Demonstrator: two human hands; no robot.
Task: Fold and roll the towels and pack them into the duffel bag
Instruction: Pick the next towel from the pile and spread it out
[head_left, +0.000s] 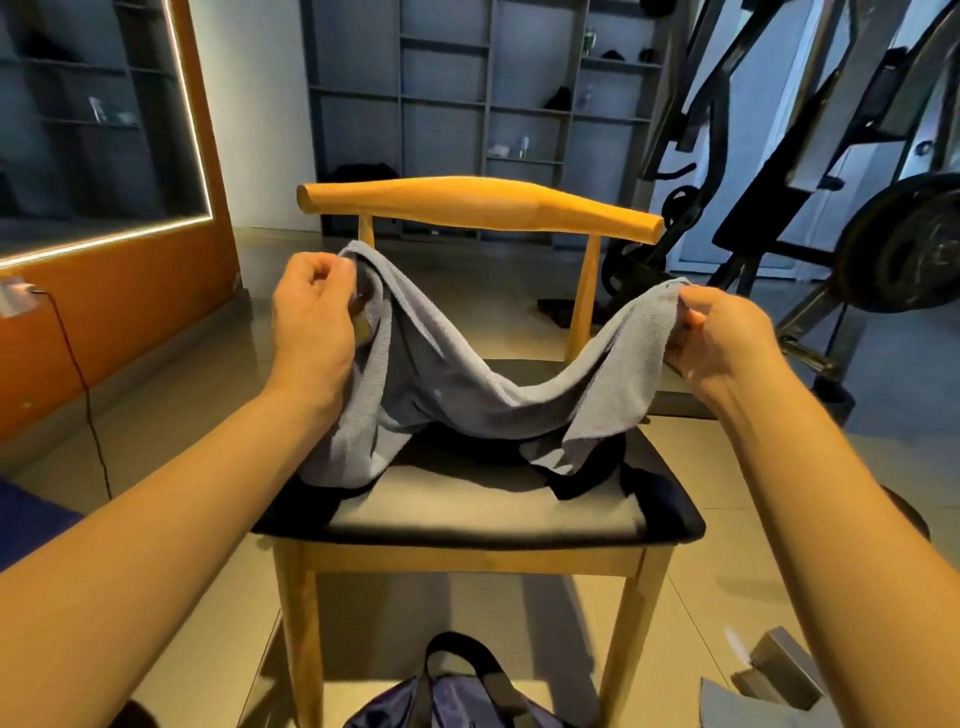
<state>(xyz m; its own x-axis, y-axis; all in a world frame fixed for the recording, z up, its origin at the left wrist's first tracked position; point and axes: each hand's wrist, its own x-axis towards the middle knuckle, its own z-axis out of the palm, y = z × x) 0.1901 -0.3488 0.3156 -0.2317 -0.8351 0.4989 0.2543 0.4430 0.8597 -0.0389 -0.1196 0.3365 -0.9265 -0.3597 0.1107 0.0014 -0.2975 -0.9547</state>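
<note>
Cropped at my feet, the duffel bag (467, 701) lies on the tile floor (197, 374); my left hand (311, 317) and right hand (722, 338) pinch the grey towel (467, 384) above the chair (483, 509).

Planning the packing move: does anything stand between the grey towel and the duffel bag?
Nothing visible does. The left hand and right hand hold the towel over the chair seat; the duffel bag lies on the floor in front of it.

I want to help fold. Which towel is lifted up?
The grey towel, pinched by the left hand and right hand; the dark towel lies on the chair.
</note>
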